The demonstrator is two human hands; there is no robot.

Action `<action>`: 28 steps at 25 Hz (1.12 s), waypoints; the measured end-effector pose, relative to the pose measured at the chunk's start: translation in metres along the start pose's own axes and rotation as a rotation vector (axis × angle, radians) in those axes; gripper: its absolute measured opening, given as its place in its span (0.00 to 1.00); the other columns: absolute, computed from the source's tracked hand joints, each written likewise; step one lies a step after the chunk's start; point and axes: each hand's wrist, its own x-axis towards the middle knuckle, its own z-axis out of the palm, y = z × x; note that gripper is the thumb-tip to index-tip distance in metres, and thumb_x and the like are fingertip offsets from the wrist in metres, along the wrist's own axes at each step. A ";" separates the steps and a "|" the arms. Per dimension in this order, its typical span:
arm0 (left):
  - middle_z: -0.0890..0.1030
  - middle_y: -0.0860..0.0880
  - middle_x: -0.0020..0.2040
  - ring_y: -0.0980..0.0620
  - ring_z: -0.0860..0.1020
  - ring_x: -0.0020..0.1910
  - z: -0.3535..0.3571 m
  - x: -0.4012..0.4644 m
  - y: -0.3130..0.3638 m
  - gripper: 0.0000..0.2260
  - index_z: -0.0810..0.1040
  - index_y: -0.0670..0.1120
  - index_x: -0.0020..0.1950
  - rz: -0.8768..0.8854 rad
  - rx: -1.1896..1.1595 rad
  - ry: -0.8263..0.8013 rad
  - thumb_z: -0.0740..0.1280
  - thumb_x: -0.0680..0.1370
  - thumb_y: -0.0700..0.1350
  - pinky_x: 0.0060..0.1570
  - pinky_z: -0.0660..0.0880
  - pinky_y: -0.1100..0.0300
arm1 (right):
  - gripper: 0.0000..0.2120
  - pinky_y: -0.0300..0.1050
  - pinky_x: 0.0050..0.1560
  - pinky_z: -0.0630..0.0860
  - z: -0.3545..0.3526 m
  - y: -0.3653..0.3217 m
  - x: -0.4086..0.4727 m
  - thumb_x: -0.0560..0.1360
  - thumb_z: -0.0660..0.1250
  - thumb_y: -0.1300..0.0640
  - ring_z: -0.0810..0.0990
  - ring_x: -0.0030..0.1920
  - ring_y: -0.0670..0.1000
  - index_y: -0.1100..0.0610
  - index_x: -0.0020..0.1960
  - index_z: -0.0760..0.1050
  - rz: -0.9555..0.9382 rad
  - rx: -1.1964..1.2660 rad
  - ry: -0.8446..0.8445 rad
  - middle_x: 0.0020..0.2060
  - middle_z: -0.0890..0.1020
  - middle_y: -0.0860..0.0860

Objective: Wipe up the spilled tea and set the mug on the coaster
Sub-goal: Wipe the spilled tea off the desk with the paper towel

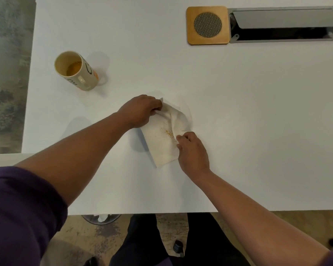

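Observation:
A white paper napkin (162, 139) with a yellow-brown tea stain lies partly folded at the middle of the white table (238, 112). My left hand (140, 111) pinches its far corner. My right hand (192, 152) pinches its right edge near the stain. A cream mug (76, 71) with printed letters stands at the far left, with a little tea at its bottom. The square wooden coaster (208, 25) with a round mesh centre sits at the far right, with nothing on it.
A grey cable hatch (284, 25) with its lid raised lies right beside the coaster. Under the table's near edge stands a bin (101, 218) with crumpled paper in it. A patterned rug (6, 73) lies left of the table.

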 end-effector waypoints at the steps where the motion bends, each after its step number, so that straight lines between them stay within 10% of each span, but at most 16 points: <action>1: 0.81 0.48 0.47 0.45 0.76 0.47 0.002 -0.006 0.000 0.07 0.79 0.46 0.53 -0.032 -0.006 0.003 0.65 0.79 0.36 0.45 0.73 0.52 | 0.13 0.53 0.43 0.80 -0.001 0.002 0.002 0.74 0.67 0.69 0.80 0.49 0.60 0.60 0.57 0.81 -0.021 0.010 -0.025 0.52 0.80 0.55; 8: 0.73 0.52 0.41 0.46 0.75 0.41 0.014 -0.057 0.007 0.09 0.70 0.51 0.45 -0.237 0.025 -0.160 0.66 0.78 0.38 0.36 0.66 0.56 | 0.12 0.50 0.60 0.76 -0.030 0.018 0.023 0.78 0.66 0.63 0.81 0.59 0.56 0.54 0.58 0.84 0.023 0.205 -0.331 0.58 0.84 0.53; 14: 0.75 0.53 0.39 0.51 0.74 0.39 -0.005 -0.075 0.028 0.05 0.74 0.51 0.44 -0.260 -0.101 -0.285 0.65 0.76 0.40 0.36 0.70 0.57 | 0.11 0.49 0.50 0.76 -0.088 0.015 0.050 0.75 0.66 0.66 0.81 0.46 0.52 0.53 0.50 0.82 0.170 0.488 -0.492 0.47 0.85 0.52; 17: 0.72 0.54 0.32 0.52 0.72 0.34 -0.029 -0.072 0.040 0.11 0.71 0.52 0.32 -0.232 -0.205 -0.182 0.67 0.73 0.44 0.33 0.67 0.57 | 0.13 0.49 0.46 0.72 -0.109 0.014 0.063 0.73 0.63 0.69 0.78 0.42 0.53 0.54 0.49 0.80 0.217 0.656 -0.478 0.43 0.81 0.55; 23: 0.80 0.56 0.46 0.57 0.77 0.46 -0.049 -0.067 0.040 0.10 0.80 0.50 0.42 -0.254 -0.405 -0.014 0.65 0.69 0.55 0.43 0.71 0.64 | 0.11 0.39 0.40 0.72 -0.115 0.028 0.076 0.78 0.66 0.61 0.76 0.38 0.42 0.46 0.52 0.80 0.134 0.525 -0.251 0.43 0.80 0.44; 28: 0.77 0.55 0.35 0.54 0.74 0.37 -0.025 -0.060 0.036 0.12 0.74 0.51 0.42 -0.214 -0.182 0.057 0.61 0.80 0.57 0.49 0.63 0.55 | 0.17 0.46 0.60 0.70 -0.092 0.037 0.074 0.76 0.70 0.42 0.76 0.62 0.51 0.49 0.60 0.80 0.093 0.170 -0.110 0.60 0.78 0.48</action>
